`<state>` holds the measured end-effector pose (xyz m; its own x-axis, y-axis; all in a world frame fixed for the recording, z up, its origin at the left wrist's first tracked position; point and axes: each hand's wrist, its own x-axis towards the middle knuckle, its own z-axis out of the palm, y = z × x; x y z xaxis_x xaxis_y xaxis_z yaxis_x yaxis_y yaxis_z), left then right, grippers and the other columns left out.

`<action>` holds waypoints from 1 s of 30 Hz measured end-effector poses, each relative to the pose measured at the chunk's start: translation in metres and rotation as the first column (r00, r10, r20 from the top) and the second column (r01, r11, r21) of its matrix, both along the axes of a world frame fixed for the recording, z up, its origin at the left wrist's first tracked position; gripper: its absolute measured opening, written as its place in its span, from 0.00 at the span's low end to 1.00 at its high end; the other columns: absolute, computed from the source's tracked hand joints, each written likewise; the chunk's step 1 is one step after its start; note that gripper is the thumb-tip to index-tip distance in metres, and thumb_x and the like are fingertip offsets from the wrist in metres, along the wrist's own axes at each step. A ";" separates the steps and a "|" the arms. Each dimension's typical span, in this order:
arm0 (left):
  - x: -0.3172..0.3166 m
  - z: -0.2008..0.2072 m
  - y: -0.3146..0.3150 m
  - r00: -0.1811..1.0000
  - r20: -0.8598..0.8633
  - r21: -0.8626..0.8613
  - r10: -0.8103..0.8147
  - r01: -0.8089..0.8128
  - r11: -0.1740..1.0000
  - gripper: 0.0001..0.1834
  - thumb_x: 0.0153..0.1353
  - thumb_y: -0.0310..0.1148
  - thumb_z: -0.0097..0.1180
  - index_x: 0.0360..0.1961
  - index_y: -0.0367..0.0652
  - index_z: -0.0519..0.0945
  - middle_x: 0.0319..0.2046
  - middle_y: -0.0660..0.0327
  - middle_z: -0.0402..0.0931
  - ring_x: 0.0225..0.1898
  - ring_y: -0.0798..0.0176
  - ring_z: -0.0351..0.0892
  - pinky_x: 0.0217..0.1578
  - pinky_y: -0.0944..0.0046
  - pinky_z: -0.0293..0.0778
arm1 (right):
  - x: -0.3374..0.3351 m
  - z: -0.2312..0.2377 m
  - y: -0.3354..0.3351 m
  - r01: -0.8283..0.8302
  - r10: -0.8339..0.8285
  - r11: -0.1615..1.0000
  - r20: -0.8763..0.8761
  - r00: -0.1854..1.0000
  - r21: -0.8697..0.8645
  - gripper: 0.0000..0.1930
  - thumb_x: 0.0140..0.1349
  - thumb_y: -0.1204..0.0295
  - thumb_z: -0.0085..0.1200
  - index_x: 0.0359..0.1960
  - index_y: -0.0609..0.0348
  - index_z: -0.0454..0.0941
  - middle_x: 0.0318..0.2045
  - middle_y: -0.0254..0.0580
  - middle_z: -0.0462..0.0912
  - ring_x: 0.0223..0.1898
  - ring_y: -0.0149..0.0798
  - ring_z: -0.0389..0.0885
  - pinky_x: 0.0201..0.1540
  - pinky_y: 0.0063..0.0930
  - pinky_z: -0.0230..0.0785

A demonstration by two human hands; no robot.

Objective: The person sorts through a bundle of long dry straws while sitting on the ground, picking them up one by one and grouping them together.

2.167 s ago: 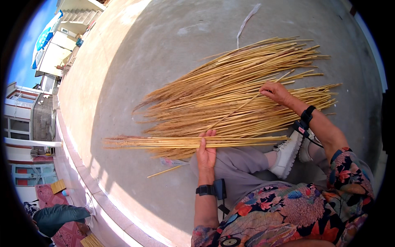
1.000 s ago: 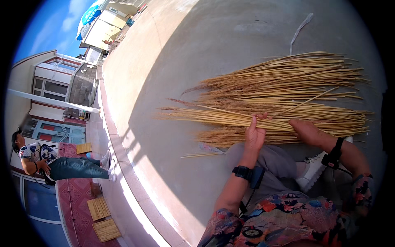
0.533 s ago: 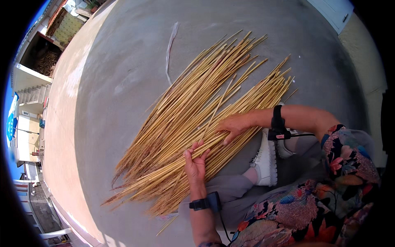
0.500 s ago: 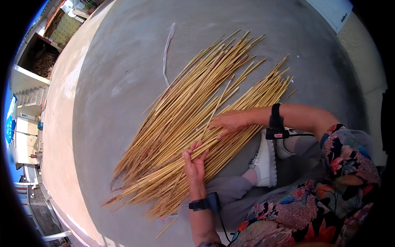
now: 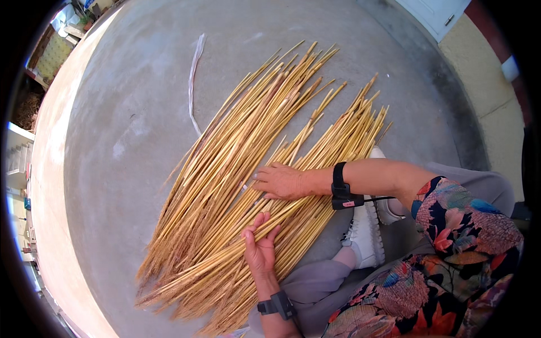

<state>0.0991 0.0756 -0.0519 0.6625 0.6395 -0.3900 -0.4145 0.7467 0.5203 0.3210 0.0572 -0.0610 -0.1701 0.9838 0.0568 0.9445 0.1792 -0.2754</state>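
Observation:
Long dry straw-yellow stalks with feathery brown heads lie in two loose heaps, a farther heap [image 5: 225, 152] and a nearer heap [image 5: 344, 143]. A small bunch of stalks [image 5: 225, 247] rests across my left hand [image 5: 261, 250], its fingers curled up around it and the thumb alongside. The feathery ends of that bunch point to the lower left. My right hand [image 5: 282, 181] lies palm down on stalks between the two heaps, fingers stretched out and a little apart. Its fingertips touch the stalks; the palm side is hidden.
A white plastic strip [image 5: 194, 84] lies on the grey concrete floor [image 5: 129, 101] beyond the farther heap. My white shoe [image 5: 366, 234] is close to the nearer heap's right side. A white door [image 5: 437, 17] stands at the top right. Both wrists wear black straps with small devices.
My right hand has moved left and opened out over the stalks between the heaps. The single stalk slanting up beside it no longer shows there. My left hand still holds its bunch. The view has shifted.

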 end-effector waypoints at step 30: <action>0.006 0.011 -0.027 0.997 -0.002 -0.159 0.073 -0.073 0.985 0.09 0.62 0.31 0.42 0.41 0.41 0.69 0.53 0.49 0.64 0.56 0.45 0.64 0.48 0.42 0.72 | -0.012 0.018 0.025 0.018 -0.027 0.981 -0.048 0.998 -0.195 0.08 0.53 0.72 0.46 0.33 0.53 0.76 0.33 0.39 0.74 0.41 0.41 0.72 0.45 0.33 0.63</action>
